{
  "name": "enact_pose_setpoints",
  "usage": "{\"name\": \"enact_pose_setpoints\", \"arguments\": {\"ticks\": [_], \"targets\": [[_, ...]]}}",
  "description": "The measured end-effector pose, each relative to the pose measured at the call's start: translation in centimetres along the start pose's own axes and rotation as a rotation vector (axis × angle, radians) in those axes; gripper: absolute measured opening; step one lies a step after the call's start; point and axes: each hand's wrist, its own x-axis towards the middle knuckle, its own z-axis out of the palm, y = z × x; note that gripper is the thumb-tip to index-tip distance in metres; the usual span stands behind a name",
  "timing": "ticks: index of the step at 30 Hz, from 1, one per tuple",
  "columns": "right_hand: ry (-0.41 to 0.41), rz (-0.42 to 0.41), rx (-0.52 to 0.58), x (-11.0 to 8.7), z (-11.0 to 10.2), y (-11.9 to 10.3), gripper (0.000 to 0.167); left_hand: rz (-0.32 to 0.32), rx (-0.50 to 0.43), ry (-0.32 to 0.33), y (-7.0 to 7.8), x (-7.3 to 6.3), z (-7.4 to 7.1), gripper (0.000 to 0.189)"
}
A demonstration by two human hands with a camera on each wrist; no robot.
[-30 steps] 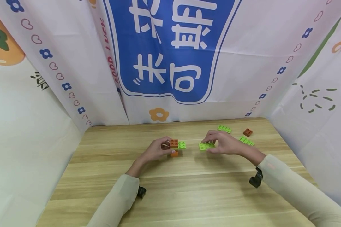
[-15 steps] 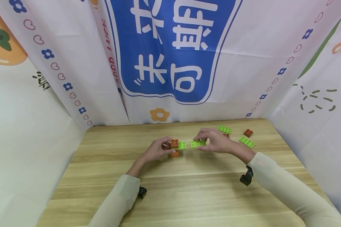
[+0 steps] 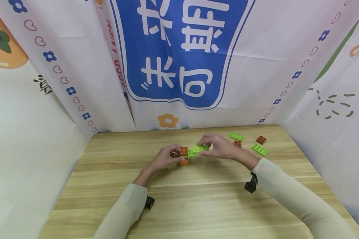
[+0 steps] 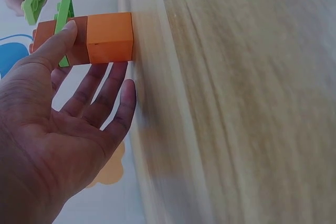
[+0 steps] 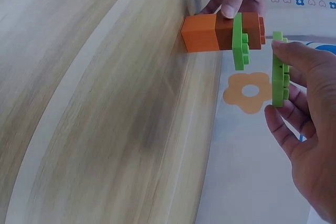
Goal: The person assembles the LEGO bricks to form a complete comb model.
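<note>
A small tower of toy building bricks stands on the table, and my left hand (image 3: 164,157) grips it from the left, thumb against its side. An orange brick (image 4: 110,38) forms the base. Over it come a brown brick (image 5: 224,32), a thin green plate (image 5: 238,40) jutting out to the right, and a second brown brick (image 3: 183,151) on top. My right hand (image 3: 219,146) pinches another flat green studded plate (image 5: 278,74) between thumb and fingers. That plate hovers just above the tower, apart from it in the right wrist view, studs facing up.
Toward the back right of the wooden table (image 3: 179,205) lie loose pieces: a green plate (image 3: 236,136), a brown brick (image 3: 237,143), a second brown brick (image 3: 261,139) and another green plate (image 3: 259,149). A printed white cloth (image 3: 248,79) hangs behind the table.
My right hand has carried the green plate leftward and slightly up, close over the tower. A loose brown brick behind that hand has come into view. My left hand and the tower stay put.
</note>
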Motion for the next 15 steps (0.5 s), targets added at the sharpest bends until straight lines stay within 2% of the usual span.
{"name": "enact_pose_setpoints", "arguments": {"ticks": [10, 15], "targets": [[0.018, -0.006, 0.024, 1.4, 1.3, -0.3, 0.035, -0.017, -0.004, 0.001, 0.0, 0.0, 0.0, 0.030], [0.021, -0.012, 0.027, 2.0, 1.8, -0.6, 0.034, -0.001, -0.002, 0.003, -0.1, 0.0, 0.1, 0.029]]}}
